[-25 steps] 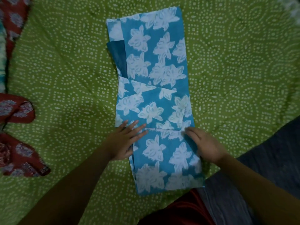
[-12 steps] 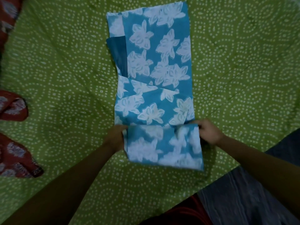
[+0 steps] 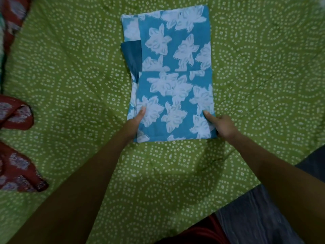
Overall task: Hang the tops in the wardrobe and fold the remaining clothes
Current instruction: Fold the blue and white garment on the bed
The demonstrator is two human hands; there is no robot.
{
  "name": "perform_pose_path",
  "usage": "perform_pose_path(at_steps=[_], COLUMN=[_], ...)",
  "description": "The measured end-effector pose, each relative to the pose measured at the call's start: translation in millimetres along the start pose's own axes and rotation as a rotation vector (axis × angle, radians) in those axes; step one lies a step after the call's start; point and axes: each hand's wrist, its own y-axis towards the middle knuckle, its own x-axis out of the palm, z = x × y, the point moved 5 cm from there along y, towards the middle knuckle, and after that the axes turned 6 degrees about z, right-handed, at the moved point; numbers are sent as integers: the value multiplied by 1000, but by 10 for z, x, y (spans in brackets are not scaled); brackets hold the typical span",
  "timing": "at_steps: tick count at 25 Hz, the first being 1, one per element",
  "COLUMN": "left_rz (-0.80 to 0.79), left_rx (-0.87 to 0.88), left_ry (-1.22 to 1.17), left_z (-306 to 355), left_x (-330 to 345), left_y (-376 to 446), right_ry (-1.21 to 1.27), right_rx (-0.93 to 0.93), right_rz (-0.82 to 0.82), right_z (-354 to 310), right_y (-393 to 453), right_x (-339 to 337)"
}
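A blue garment with white flowers (image 3: 172, 55) lies folded into a long strip on the green patterned bedspread (image 3: 70, 71). Its near end is doubled over onto the middle, with the fold edge close to me. My left hand (image 3: 136, 121) grips the left side of the folded flap, thumb on top and fingers hidden under the cloth. My right hand (image 3: 219, 125) grips the right side the same way, thumb on the fabric.
A red printed garment (image 3: 15, 162) lies crumpled at the left edge of the bed, with more red cloth (image 3: 12, 18) in the top left corner. Dark grey fabric (image 3: 263, 221) and a red item (image 3: 202, 235) sit at the bottom right.
Both hands lifted the near end of the blue garment and carried it away from me, laying it over the middle. The strip is now shorter.
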Motion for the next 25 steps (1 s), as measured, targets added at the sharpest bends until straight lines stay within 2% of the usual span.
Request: perform_pose_path(at_steps=[2, 3, 6, 10, 12, 14, 15, 16, 17, 18, 19, 20, 22, 23, 25], left_rz=[68, 62, 39, 96, 151, 377, 538, 592, 548, 352, 143, -36, -156, -200, -315], left_rx=[118, 140, 80, -88, -63, 98, 317, 613, 938, 1197, 1382, 1474, 1430, 1371, 1386], left_ry=[212, 245, 198, 153, 340, 716, 934, 1117, 1305, 1517, 1705, 1844, 2052, 2088, 2060], left_z=[8, -13, -229, -729, -809, -620, -384, -190, -15, 63, 67, 61, 133, 176, 240], left_x=[-84, -109, -211, -387, -445, -585, -626, -620, -536, -432, -353, -281, -209, -213, -207], left_y=[-124, -206, -484, -846, -894, -842, -856, -845, -854, -812, -707, -585, -244, -68, 81], right_ry=[47, 89, 156, 123, 128, -13, -213, -478, -765, -1012, -1190, -1310, -1444, -1482, -1515], right_rx=[-89, -133, -160, -35, -8, -135, -287, -481, -683, -849, -985, -1106, -1318, -1403, -1494], right_rz=[8, 9, 26, -66, -19, 144, 238, 324, 344, 294, 221, 144, 43, 1, -154], right_z=[13, 3, 98, 582, 702, 635, 542, 401, 304, 224, 149, 67, -111, -201, -321], right_y=[-157, -245, -526, -957, -1095, -1123, -1089, -1040, -943, -821, -697, -585, -387, -300, -94], right_x=[-7, -8, 12, 215, 256, 145, 49, -24, -52, -40, 1, 75, 241, 305, 360])
